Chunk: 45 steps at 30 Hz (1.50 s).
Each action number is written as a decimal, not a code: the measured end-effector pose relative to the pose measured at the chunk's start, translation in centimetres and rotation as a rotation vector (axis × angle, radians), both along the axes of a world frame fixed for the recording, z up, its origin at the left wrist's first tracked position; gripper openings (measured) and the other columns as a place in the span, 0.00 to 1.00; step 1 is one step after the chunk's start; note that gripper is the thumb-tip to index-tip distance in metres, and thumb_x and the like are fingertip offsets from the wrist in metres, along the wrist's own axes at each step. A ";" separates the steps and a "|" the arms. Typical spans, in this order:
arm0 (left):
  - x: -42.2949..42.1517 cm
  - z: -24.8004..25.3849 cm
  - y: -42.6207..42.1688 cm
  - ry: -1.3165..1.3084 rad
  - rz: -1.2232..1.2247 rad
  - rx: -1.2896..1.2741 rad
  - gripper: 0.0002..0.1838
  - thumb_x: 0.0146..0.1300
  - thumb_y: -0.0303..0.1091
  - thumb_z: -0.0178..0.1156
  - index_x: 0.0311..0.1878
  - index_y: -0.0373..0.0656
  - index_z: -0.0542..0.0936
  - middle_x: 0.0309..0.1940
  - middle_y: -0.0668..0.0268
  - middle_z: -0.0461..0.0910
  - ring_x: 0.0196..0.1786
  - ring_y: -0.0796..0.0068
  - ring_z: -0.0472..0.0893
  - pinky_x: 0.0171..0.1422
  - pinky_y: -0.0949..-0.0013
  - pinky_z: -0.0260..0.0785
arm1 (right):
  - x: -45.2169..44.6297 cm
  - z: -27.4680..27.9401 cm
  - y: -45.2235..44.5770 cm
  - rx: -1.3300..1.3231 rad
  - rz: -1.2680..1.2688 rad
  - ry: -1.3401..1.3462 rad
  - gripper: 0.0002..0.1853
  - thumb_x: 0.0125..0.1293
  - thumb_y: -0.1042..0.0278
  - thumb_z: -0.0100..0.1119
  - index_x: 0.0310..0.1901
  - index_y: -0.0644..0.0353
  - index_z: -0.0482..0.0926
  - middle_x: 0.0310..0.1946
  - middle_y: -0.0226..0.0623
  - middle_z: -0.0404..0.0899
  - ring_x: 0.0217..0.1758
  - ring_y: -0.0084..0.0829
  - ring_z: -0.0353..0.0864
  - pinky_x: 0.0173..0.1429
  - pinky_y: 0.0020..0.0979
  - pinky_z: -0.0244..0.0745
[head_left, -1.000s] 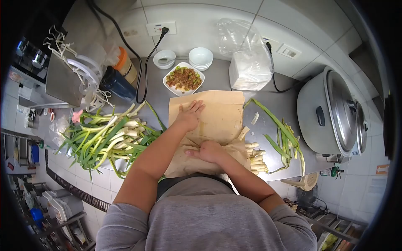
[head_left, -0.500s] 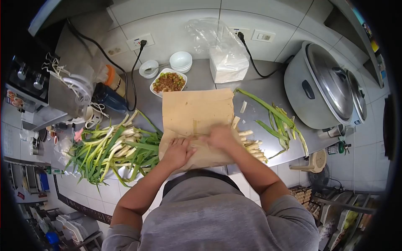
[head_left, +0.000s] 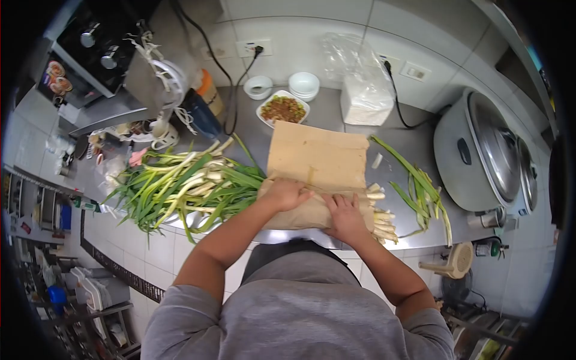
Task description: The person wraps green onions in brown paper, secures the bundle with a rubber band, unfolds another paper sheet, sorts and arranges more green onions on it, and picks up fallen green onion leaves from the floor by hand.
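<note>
A sheet of brown paper (head_left: 318,148) lies partly folded over a bundle of leeks or large green onions. Its far part is flat on the counter, and the near part is wrapped over the stalks. My left hand (head_left: 284,195) is curled over the left of the fold, gripping the paper. On the right of the fold my right hand (head_left: 346,217) rests with its fingers spread against the paper. White stalk ends (head_left: 384,227) stick out to the right of the wrap. Long green leaves (head_left: 231,191) spread out to its left. The stalks' middle is hidden under the paper.
Loose green leaves (head_left: 420,189) and a large rice cooker (head_left: 477,153) are at the right. Behind the paper stand a bowl of chopped food (head_left: 282,110), white bowls (head_left: 303,84) and a plastic-covered white stack (head_left: 366,99). A blue bottle (head_left: 201,114) stands at left.
The view has shifted, so the counter appears further right. My right hand, blurred before, now lies spread on the paper. My left hand has gone from lying flat to curling over the fold.
</note>
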<state>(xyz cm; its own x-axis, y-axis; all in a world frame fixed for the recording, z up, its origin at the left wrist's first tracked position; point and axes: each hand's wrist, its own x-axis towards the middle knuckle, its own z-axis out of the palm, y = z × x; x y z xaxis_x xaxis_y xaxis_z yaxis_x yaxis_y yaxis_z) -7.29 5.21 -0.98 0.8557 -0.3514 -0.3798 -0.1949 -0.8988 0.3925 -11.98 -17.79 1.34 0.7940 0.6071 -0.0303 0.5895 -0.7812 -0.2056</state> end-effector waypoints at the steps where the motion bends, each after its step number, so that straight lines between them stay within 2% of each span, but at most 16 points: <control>1: -0.3 -0.4 0.0 -0.007 0.013 0.019 0.28 0.71 0.57 0.49 0.58 0.43 0.79 0.54 0.49 0.79 0.59 0.47 0.75 0.68 0.46 0.60 | 0.3 0.1 0.2 0.019 0.013 -0.007 0.48 0.45 0.52 0.77 0.67 0.56 0.63 0.57 0.49 0.74 0.63 0.48 0.73 0.73 0.50 0.59; 3: -2.4 -1.6 0.2 -0.666 0.121 -0.349 0.23 0.71 0.52 0.53 0.53 0.41 0.81 0.48 0.50 0.80 0.56 0.46 0.77 0.65 0.48 0.63 | 1.4 0.5 0.4 -0.046 -0.013 0.198 0.48 0.42 0.57 0.78 0.67 0.56 0.65 0.55 0.48 0.75 0.63 0.47 0.73 0.71 0.50 0.62; 5: -7.4 3.5 0.9 -0.624 0.208 -0.472 0.22 0.70 0.50 0.55 0.51 0.40 0.80 0.45 0.53 0.81 0.54 0.48 0.77 0.62 0.48 0.65 | 2.1 0.6 0.1 0.029 -0.004 0.215 0.46 0.42 0.59 0.77 0.66 0.55 0.66 0.53 0.47 0.76 0.61 0.47 0.74 0.69 0.49 0.64; 9: -16.9 3.1 5.7 0.679 0.997 -0.854 0.28 0.71 0.57 0.54 0.59 0.42 0.76 0.55 0.58 0.79 0.58 0.62 0.76 0.62 0.54 0.65 | 1.4 0.2 -0.8 0.055 0.060 0.225 0.44 0.41 0.61 0.76 0.64 0.55 0.68 0.51 0.47 0.76 0.60 0.47 0.74 0.68 0.47 0.65; 12: -19.9 0.1 5.9 0.818 1.382 -1.220 0.32 0.69 0.62 0.55 0.63 0.43 0.74 0.55 0.61 0.81 0.55 0.68 0.79 0.60 0.56 0.67 | 0.1 0.3 -1.5 0.059 0.115 0.177 0.43 0.40 0.61 0.75 0.63 0.55 0.69 0.51 0.46 0.75 0.60 0.46 0.73 0.68 0.46 0.64; 19: -15.4 1.4 0.1 0.104 1.836 -1.492 0.34 0.65 0.53 0.66 0.67 0.45 0.71 0.60 0.63 0.77 0.60 0.66 0.76 0.65 0.59 0.67 | -0.7 0.6 -2.0 0.053 0.161 0.219 0.43 0.40 0.62 0.75 0.63 0.56 0.69 0.53 0.46 0.73 0.60 0.47 0.71 0.68 0.46 0.63; 21: -13.9 1.6 0.6 0.055 1.990 -1.461 0.34 0.64 0.49 0.68 0.66 0.40 0.70 0.60 0.62 0.77 0.59 0.66 0.78 0.64 0.61 0.69 | -0.8 0.3 -2.2 0.054 0.180 0.199 0.43 0.41 0.62 0.75 0.63 0.56 0.68 0.53 0.46 0.72 0.60 0.48 0.71 0.68 0.46 0.63; 23: -13.6 -1.1 3.1 -0.193 1.769 -1.466 0.37 0.63 0.49 0.69 0.67 0.36 0.68 0.61 0.60 0.76 0.59 0.65 0.78 0.63 0.60 0.71 | -1.2 -0.1 -2.5 0.067 0.184 0.194 0.43 0.41 0.62 0.75 0.63 0.56 0.68 0.54 0.46 0.72 0.60 0.48 0.70 0.67 0.47 0.63; 27: -9.0 0.7 4.4 0.107 1.767 -1.166 0.47 0.54 0.52 0.75 0.68 0.33 0.64 0.58 0.54 0.78 0.56 0.62 0.81 0.58 0.55 0.76 | -1.5 -0.4 -2.7 0.088 0.196 0.151 0.42 0.42 0.62 0.76 0.63 0.56 0.68 0.53 0.46 0.72 0.59 0.48 0.70 0.67 0.47 0.62; 30: -5.0 -5.9 7.2 0.633 1.465 -1.131 0.35 0.63 0.67 0.58 0.59 0.45 0.80 0.60 0.58 0.79 0.59 0.63 0.80 0.65 0.52 0.71 | -1.3 -0.9 -3.2 0.116 0.205 0.163 0.42 0.43 0.63 0.76 0.63 0.57 0.69 0.51 0.47 0.72 0.59 0.47 0.70 0.67 0.48 0.62; 33: -2.0 5.5 2.2 0.772 1.676 -0.763 0.33 0.66 0.68 0.53 0.59 0.50 0.81 0.59 0.62 0.80 0.60 0.66 0.80 0.64 0.55 0.72 | -1.4 -1.0 -3.3 0.149 0.211 0.164 0.42 0.42 0.63 0.76 0.63 0.57 0.69 0.50 0.47 0.72 0.58 0.46 0.70 0.67 0.48 0.62; 34: -1.3 -4.8 7.0 0.836 1.567 -0.940 0.33 0.64 0.70 0.54 0.58 0.53 0.81 0.60 0.65 0.80 0.56 0.66 0.82 0.61 0.59 0.73 | -1.5 -1.0 -3.3 0.146 0.207 0.144 0.41 0.42 0.64 0.75 0.62 0.57 0.69 0.50 0.46 0.72 0.58 0.46 0.71 0.66 0.47 0.63; 35: -1.6 -6.8 8.3 0.831 1.555 -0.920 0.33 0.64 0.70 0.54 0.58 0.53 0.81 0.60 0.65 0.80 0.56 0.66 0.82 0.61 0.59 0.73 | -1.6 -1.0 -3.6 0.141 0.197 0.118 0.40 0.43 0.65 0.74 0.62 0.57 0.70 0.50 0.45 0.72 0.58 0.46 0.71 0.65 0.46 0.64; 39: -1.6 -9.1 8.1 0.537 1.581 0.214 0.33 0.57 0.45 0.67 0.61 0.34 0.72 0.58 0.55 0.77 0.56 0.60 0.81 0.56 0.63 0.77 | -2.0 -2.2 -4.1 0.166 0.172 0.063 0.38 0.45 0.67 0.71 0.62 0.58 0.70 0.49 0.46 0.72 0.58 0.47 0.71 0.65 0.46 0.64; 41: -3.4 -4.8 3.9 0.072 2.068 -0.176 0.32 0.54 0.35 0.67 0.59 0.30 0.69 0.55 0.51 0.78 0.52 0.59 0.83 0.52 0.64 0.78 | -2.2 -2.3 -4.3 0.218 0.198 0.064 0.36 0.46 0.68 0.69 0.62 0.59 0.69 0.48 0.47 0.73 0.58 0.48 0.71 0.66 0.46 0.63; 45: -8.1 -5.7 4.9 -0.198 1.720 -0.328 0.22 0.53 0.28 0.62 0.52 0.30 0.73 0.42 0.43 0.82 0.46 0.48 0.84 0.48 0.55 0.76 | -2.4 -2.8 -4.9 0.214 0.216 0.029 0.36 0.48 0.67 0.69 0.62 0.59 0.70 0.51 0.49 0.72 0.60 0.48 0.70 0.69 0.47 0.61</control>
